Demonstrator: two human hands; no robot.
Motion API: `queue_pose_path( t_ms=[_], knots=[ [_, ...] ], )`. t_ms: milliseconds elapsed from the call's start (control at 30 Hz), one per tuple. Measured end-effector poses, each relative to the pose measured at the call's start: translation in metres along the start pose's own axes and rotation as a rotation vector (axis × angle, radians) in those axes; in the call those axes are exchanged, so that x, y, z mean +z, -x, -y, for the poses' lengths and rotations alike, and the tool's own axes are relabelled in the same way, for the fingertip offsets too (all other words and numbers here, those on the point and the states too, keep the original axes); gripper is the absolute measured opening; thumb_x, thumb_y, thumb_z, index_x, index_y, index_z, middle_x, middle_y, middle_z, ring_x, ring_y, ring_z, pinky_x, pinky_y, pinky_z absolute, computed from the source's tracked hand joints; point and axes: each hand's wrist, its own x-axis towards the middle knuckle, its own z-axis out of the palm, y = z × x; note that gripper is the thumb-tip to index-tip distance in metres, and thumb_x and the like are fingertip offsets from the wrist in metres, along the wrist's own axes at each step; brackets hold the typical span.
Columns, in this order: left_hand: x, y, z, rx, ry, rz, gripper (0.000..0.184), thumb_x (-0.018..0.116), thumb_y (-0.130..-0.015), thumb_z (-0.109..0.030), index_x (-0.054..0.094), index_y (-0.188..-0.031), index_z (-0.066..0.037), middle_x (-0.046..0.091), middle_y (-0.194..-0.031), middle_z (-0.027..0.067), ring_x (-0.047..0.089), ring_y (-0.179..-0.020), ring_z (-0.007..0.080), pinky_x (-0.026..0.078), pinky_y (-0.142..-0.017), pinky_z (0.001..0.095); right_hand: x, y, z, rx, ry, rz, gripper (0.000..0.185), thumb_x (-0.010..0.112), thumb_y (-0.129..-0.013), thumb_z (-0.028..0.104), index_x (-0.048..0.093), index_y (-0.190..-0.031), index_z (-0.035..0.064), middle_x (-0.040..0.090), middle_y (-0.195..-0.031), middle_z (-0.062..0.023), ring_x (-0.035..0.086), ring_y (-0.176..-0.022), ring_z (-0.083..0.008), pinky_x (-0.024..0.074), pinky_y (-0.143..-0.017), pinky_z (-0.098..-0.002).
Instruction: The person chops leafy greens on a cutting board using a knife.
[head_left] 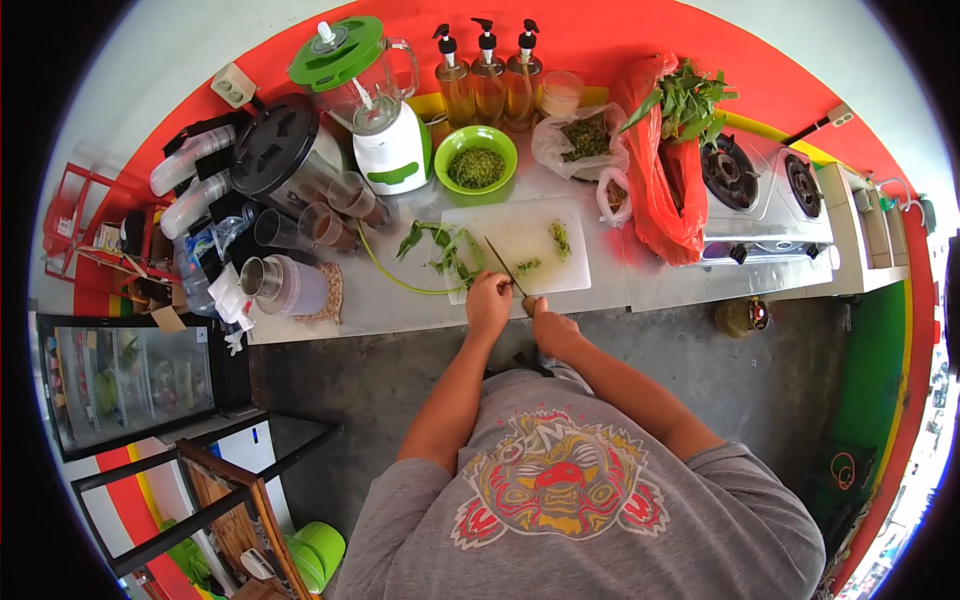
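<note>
My right hand [553, 328] is wrapped around the handle of a knife [505, 264], whose blade slants up and left over the white cutting board [575, 215]. My left hand [487, 302] is closed at the board's front edge, close beside the blade; what its fingers pinch is hidden. Leafy green stems [455, 252] lie at the board's left side, just above my left hand. One long stem [385, 270] curves off the board onto the metal counter. Small heaps of chopped greens [560, 240] rest on the right half of the board. Behind it, a green bowl [503, 143] holds finely chopped greens.
A blender [390, 140] and pump bottles [488, 85] stand at the back. Glasses [325, 228] and a steel cup [262, 278] are on the left. Rightward are a plastic bag of greens [585, 135], a red bag [682, 190] with leaves, and a gas stove [770, 220].
</note>
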Motion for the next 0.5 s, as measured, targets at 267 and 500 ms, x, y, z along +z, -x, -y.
queue_pose_path(
  t_ms=[267,500],
  knots=[
    [-0.005,-0.003,-0.001,-0.020,-0.061,0.070,0.006,0.069,-0.085,-0.009,0.070,-0.089,-0.006,0.066,-0.092,0.0091,0.067,-0.079,0.0323,0.054,-0.071,0.0438,0.022,0.004,0.011,0.071,-0.074,-0.108,0.057,0.070,-0.085,0.007,0.033,-0.127,-0.0023,0.069,-0.109,-0.0296,0.071,-0.103,-0.0409,0.0572,-0.087,-0.0482],
    [0.003,0.012,0.010,0.229,-0.056,-0.102,0.009,0.067,-0.087,-0.007,0.070,-0.093,-0.002,0.064,-0.091,0.0121,0.065,-0.077,0.0327,0.052,-0.069,0.0422,0.008,0.013,0.009,0.021,-0.041,-0.087,0.052,0.067,-0.087,0.009,0.034,-0.125,-0.0024,0.069,-0.108,-0.0297,0.071,-0.101,-0.0413,0.0575,-0.086,-0.0483]
  ],
)
